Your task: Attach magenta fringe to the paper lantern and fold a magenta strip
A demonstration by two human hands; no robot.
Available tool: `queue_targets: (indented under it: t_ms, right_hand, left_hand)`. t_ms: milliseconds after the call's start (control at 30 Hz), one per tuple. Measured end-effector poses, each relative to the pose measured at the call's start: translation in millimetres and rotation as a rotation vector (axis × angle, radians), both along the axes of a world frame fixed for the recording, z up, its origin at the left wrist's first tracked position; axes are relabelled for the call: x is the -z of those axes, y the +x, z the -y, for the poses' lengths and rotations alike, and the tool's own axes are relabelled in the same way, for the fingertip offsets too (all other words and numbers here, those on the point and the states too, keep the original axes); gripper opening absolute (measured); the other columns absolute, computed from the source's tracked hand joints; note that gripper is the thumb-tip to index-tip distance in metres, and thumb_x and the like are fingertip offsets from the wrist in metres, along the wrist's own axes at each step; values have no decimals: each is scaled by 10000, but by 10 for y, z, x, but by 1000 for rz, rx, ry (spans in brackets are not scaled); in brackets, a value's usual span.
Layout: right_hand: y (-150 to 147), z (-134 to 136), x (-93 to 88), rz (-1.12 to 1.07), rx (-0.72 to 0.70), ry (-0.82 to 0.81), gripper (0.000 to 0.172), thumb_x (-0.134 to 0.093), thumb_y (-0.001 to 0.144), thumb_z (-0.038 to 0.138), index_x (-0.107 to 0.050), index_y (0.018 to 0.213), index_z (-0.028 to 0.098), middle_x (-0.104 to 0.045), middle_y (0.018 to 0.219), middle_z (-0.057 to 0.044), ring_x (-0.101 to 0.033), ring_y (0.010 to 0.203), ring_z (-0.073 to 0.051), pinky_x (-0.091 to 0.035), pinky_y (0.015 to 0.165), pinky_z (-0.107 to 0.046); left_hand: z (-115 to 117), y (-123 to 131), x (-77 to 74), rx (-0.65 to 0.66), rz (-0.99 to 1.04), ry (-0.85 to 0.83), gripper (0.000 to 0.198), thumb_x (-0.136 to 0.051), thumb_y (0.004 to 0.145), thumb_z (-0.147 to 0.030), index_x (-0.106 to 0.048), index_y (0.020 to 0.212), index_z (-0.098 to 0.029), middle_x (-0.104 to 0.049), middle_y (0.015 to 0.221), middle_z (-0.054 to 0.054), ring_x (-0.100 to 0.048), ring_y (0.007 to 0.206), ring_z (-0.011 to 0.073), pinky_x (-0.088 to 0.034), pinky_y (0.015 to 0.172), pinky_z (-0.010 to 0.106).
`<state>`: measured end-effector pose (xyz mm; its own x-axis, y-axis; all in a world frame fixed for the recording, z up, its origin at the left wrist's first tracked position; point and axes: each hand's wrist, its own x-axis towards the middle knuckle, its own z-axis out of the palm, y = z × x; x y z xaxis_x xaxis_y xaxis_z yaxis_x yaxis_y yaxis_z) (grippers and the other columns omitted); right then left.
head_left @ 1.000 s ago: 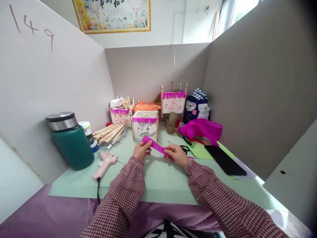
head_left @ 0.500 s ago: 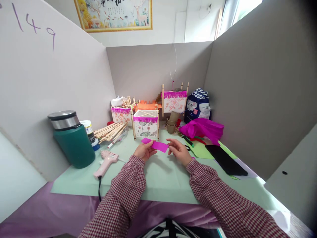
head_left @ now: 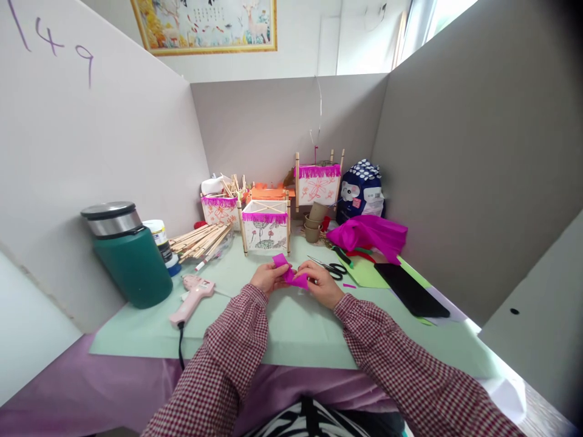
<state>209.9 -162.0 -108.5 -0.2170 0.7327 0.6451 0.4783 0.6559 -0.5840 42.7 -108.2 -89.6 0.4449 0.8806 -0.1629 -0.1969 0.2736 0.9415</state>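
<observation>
A pale green table cover (head_left: 314, 334) forms the work surface. At left stands a teal insulated bottle (head_left: 132, 264); farther back, a fringed, stick-framed box (head_left: 266, 233); near the bottle, a pink hot-glue gun (head_left: 194, 298). The left hand (head_left: 268, 279) and right hand (head_left: 324, 285) meet at centre. Black-handled scissors (head_left: 336, 271) lie just beyond the right hand. Both hands pinch a bent magenta strip (head_left: 288, 276) above the cover. Smallest: a magenta sliver (head_left: 349, 285), near the scissors.

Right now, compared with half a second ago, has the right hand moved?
Yes. Judged against the scissors, the right hand has moved left, toward the left hand; it hid most of the scissors then, and now handles and blades show.
</observation>
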Motion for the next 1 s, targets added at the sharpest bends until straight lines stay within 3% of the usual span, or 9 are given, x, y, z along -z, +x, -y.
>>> queue_targets:
  t_ms: [133, 200, 367, 567, 733, 867, 1000]
  right_hand:
    - [-4, -6, 6, -40, 29, -7, 178, -508, 838, 257, -661, 786, 183, -532, 777, -32, -497, 678, -132, -421, 628, -261]
    - [2, -1, 6, -58, 24, -16, 156, -531, 827, 261, -668, 849, 190, -527, 778, -28, -487, 655, -127, -413, 601, -255]
    - [16, 2, 40, 39, -73, 44, 190, -571, 784, 170, -677, 929, 230, -510, 854, -34, -509, 743, -142, -428, 647, -266]
    - [6, -4, 49, 30, -29, 92, 432, -500, 741, 19, -612, 1091, 246, -457, 947, -37, -471, 674, -104, -445, 656, -260]
    - [-3, 0, 33, 114, -13, 156, 236, -549, 753, 69, -671, 879, 228, -484, 911, -40, -505, 801, -147, -436, 726, -288]
    - [-7, 8, 4, 65, 49, 138, 106, -567, 816, 204, -665, 856, 208, -491, 851, -37, -485, 695, -126, -411, 615, -256]
    - [-13, 1, -8, -6, 112, 86, 131, -565, 834, 286, -634, 784, 186, -499, 800, -28, -482, 657, -120, -399, 597, -252]
  left_hand:
    - [28, 22, -12, 30, -1, 2, 157, -646, 752, -190, -655, 857, -73, -678, 743, 104, -641, 627, 156, -535, 571, 278]
    - [30, 32, -14, 14, 5, -8, 132, -635, 756, -169, -648, 847, -73, -668, 691, 88, -634, 597, 152, -534, 562, 280]
    - [3, 33, -13, -53, 23, -11, 89, -596, 784, -170, -610, 758, -86, -672, 700, 91, -630, 575, 147, -529, 558, 271]
    - [10, 26, 6, -27, -15, -19, 79, -618, 766, -172, -595, 765, -97, -649, 643, 75, -620, 542, 151, -520, 552, 285]
    - [20, 32, 17, 26, -15, -28, 94, -660, 729, -162, -617, 771, -90, -634, 624, 53, -596, 522, 120, -505, 537, 249]
    - [36, 28, 6, 123, 54, 10, 222, -732, 649, -160, -634, 834, -88, -657, 715, 66, -624, 608, 144, -529, 586, 284]
    - [57, 23, -8, 168, 44, 72, 313, -754, 594, -128, -636, 882, -85, -673, 802, 91, -647, 671, 170, -533, 587, 273]
